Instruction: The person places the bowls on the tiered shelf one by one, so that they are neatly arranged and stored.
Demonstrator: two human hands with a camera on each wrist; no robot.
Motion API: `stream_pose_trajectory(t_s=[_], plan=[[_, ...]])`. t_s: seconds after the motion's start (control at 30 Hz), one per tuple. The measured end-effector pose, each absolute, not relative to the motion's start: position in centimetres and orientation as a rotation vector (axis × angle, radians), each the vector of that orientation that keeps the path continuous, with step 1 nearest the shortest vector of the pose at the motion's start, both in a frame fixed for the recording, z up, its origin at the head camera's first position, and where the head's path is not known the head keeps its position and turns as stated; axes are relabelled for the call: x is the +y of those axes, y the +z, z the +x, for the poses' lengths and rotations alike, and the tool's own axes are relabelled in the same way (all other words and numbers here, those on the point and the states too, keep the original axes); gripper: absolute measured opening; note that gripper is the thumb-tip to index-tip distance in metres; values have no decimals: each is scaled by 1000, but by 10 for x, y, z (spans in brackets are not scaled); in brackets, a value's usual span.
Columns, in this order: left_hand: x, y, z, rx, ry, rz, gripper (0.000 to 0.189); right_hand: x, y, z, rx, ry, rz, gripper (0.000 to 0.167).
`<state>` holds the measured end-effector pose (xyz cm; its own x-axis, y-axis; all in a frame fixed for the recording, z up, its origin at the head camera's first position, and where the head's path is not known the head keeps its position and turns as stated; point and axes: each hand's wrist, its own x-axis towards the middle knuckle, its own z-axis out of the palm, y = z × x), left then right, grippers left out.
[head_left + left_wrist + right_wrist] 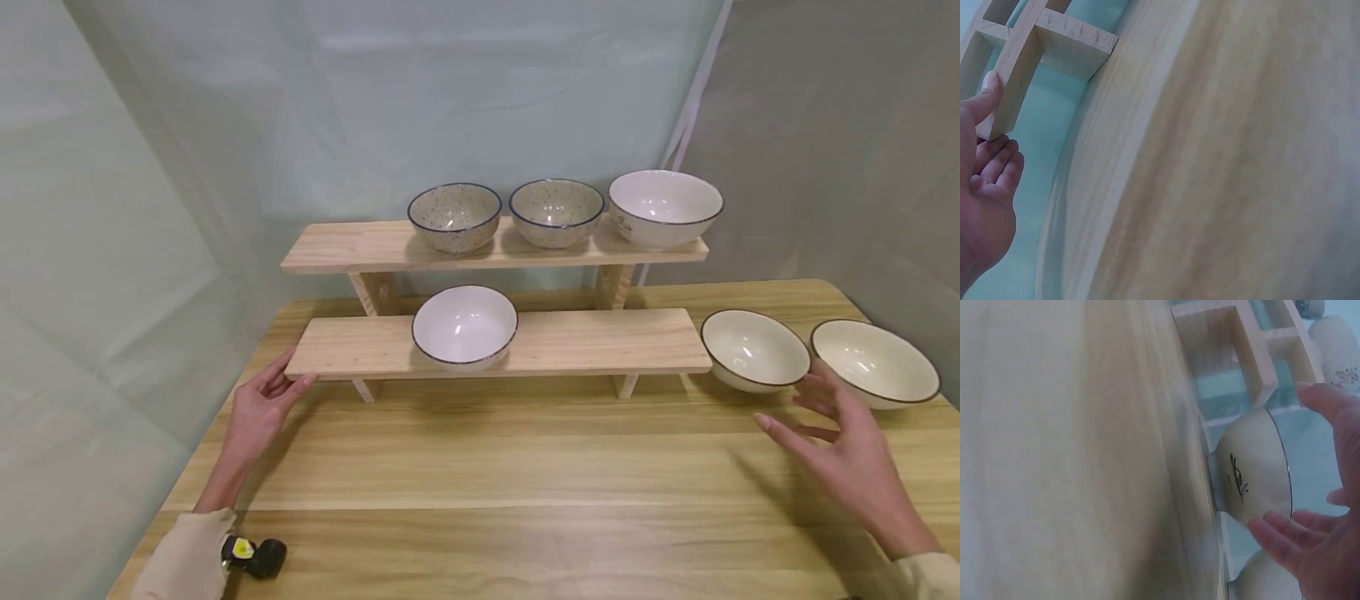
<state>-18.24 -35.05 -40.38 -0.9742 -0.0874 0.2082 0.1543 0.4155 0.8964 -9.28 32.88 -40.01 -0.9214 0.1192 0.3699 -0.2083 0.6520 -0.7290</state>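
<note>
A two-tier wooden shelf [600,343] stands on the table. My left hand [257,417] holds the lower board's left end, with thumb on the front edge and fingers round the end, as the left wrist view shows. On that board sits a white bowl [465,325] with a dark rim. At the right, my right hand [851,446] hovers with fingers spread and thumb apart, holding nothing. It is nearest to a cream bowl [753,350], seen side-on in the right wrist view with a dark painted motif. A second cream bowl [873,362] stands partly behind its fingers.
The upper board carries two speckled bowls [456,218] with blue rims and a white bowl [666,208] at its right end. Pale sheeting [480,92] hangs behind and beside the wooden table [525,483]. A black strapped device [258,557] is on the left wrist.
</note>
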Motion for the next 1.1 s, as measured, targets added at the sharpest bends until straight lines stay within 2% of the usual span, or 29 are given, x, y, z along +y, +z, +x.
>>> stream_pose_trajectory(t_s=[0.27, 1.1], plan=[[-350, -403, -182, -2461, -1566, -58, 68, 337, -401, -102, -2543, 1205, -20, 105], [-349, -402, -182, -2463, -1551, -41, 69, 337, -410, -140, -2612, 1278, -145, 113]])
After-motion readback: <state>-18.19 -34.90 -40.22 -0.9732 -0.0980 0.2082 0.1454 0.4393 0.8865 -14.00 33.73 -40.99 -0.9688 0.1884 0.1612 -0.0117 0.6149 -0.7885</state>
